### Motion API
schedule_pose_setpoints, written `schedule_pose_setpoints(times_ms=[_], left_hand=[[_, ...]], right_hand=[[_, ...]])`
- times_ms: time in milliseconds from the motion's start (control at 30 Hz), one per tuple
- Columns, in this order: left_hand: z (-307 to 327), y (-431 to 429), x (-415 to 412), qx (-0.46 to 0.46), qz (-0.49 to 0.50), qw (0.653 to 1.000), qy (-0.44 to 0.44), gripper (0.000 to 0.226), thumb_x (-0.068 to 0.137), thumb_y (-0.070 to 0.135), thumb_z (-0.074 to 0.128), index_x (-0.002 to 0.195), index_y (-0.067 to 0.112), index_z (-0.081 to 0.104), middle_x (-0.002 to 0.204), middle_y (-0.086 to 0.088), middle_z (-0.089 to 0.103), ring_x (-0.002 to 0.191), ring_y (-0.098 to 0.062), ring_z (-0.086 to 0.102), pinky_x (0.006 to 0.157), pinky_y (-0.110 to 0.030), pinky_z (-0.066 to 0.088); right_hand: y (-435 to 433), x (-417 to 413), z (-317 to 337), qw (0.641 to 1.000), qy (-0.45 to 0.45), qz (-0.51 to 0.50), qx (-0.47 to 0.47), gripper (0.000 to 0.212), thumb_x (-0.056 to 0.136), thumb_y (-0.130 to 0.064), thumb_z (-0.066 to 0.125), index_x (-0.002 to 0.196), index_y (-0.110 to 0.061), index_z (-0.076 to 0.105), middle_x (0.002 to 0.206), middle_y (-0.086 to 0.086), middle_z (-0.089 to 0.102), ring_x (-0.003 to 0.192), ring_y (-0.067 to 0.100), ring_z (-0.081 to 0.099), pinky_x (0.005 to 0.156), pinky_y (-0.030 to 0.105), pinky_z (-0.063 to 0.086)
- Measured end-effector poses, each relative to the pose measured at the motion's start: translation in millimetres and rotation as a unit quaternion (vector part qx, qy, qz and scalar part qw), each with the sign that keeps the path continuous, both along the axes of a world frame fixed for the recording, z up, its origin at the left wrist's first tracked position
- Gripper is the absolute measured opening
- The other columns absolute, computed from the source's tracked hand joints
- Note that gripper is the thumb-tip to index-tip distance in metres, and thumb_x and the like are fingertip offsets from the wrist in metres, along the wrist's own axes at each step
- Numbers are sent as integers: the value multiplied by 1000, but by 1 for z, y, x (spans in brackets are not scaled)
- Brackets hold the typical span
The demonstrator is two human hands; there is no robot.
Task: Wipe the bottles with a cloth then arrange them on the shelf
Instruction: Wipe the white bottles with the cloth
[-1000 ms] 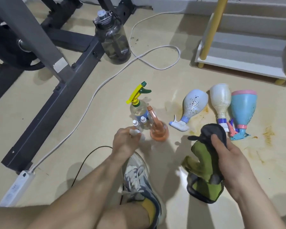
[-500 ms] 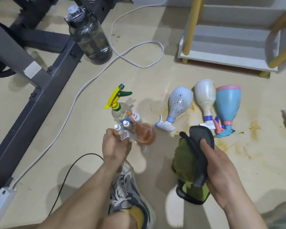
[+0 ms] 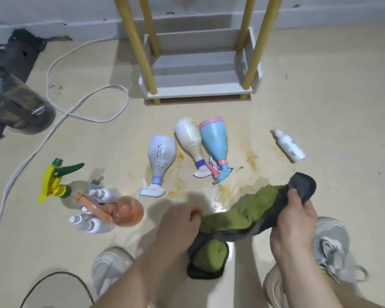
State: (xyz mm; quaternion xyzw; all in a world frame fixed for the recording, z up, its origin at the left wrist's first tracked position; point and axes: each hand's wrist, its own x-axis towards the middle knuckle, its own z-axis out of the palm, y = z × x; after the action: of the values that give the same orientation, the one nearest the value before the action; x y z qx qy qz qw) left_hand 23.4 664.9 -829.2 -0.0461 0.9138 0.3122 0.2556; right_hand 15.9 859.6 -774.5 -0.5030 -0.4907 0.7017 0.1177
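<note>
The left hand (image 3: 180, 221) and right hand (image 3: 296, 218) grip a crumpled green-grey cloth (image 3: 242, 210), seemingly stretched between them.

A pale floor (image 3: 320, 96) is shown, marked with yellowish stains (image 3: 251, 156) right of centre. At the centre a speckled lavender bottle (image 3: 161, 156), a cream bottle (image 3: 188, 138) and a blue bottle (image 3: 216, 141) are laid down, the last two touching. A small white bottle (image 3: 289, 147) is laid apart at the right. An orange bottle (image 3: 125, 212), a yellow-green sprayer (image 3: 53, 181) and little white bottles (image 3: 91, 223) are clustered at lower left. A white shelf (image 3: 198, 85) is stood at top centre, and a white cable (image 3: 53, 130) is looped at upper left.
</note>
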Motion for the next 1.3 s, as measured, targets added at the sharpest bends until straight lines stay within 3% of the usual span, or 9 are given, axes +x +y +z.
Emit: schedule_pose_setpoints(times_ms=[233, 367, 500, 700, 800, 867, 1100, 1233, 1300], left_hand=[[-11, 137, -46, 116, -134, 982, 58, 33, 89, 28, 42, 113, 30, 65, 106, 7, 61, 90, -12, 57, 86, -29, 46], [-46, 161, -52, 58, -177, 979, 78, 44, 79, 20, 43, 118, 23, 63, 111, 1, 57, 99, -22, 57, 84, -34, 49], [-67, 161, -46, 43, -198, 979, 18, 50, 85, 17, 40, 132, 24, 53, 129, 5, 43, 119, -17, 42, 99, -29, 39], [-69, 155, -32, 106, -72, 991, 32, 38, 79, 16, 45, 108, 24, 67, 106, 18, 51, 97, 1, 48, 80, -10, 36], [-45, 148, -40, 156, 47, 986, 37, 31, 90, 10, 57, 97, 39, 63, 96, 26, 55, 94, 6, 51, 78, -6, 37], [-21, 136, -49, 216, 152, 964, 42, 32, 93, 12, 63, 104, 42, 61, 103, 23, 59, 97, 8, 54, 77, -3, 39], [64, 93, -39, 224, 128, 966, 21, 32, 75, 32, 82, 95, 35, 57, 87, 19, 66, 86, 7, 59, 70, -4, 39], [104, 58, -9, 164, 71, 982, 64, 21, 75, 25, 81, 72, 39, 65, 71, 22, 62, 70, 1, 56, 63, -11, 39], [119, 43, -13, 134, 55, 969, 201, 19, 78, 22, 74, 70, 39, 69, 74, 16, 59, 73, -1, 53, 67, -8, 36]], right_hand=[[94, -80, -41, 962, -30, 141, 234, 24, 101, -21, 41, 81, -20, 54, 75, -4, 48, 72, 19, 46, 68, 33, 39], [140, -138, -108, 805, -134, 337, 469, 45, 99, -17, 37, 143, -18, 45, 132, 9, 52, 116, 31, 47, 98, 36, 34], [159, -169, -160, 633, -278, 467, 552, 50, 98, -20, 48, 145, -13, 35, 140, 15, 45, 124, 36, 42, 93, 41, 37], [161, -179, -158, 677, -259, 485, 489, 24, 93, -30, 57, 98, -7, 53, 93, 12, 62, 84, 34, 58, 60, 32, 35], [145, -153, -115, 862, -140, 421, 246, 17, 86, -24, 70, 89, -10, 62, 78, 5, 65, 74, 26, 63, 62, 32, 48], [125, -128, -74, 928, -18, 371, 33, 18, 86, -13, 74, 102, -7, 67, 91, 10, 73, 80, 27, 71, 72, 38, 59], [51, -61, 20, 905, 198, 291, -238, 32, 83, -5, 58, 113, 4, 63, 92, 19, 73, 76, 30, 73, 65, 37, 60], [44, -37, 59, 910, 209, 333, -129, 38, 80, -3, 70, 117, 0, 63, 97, 13, 75, 81, 25, 73, 66, 35, 59], [45, -31, 66, 906, 181, 382, 1, 42, 78, -8, 72, 120, -8, 65, 107, 7, 75, 94, 25, 73, 78, 37, 59]])
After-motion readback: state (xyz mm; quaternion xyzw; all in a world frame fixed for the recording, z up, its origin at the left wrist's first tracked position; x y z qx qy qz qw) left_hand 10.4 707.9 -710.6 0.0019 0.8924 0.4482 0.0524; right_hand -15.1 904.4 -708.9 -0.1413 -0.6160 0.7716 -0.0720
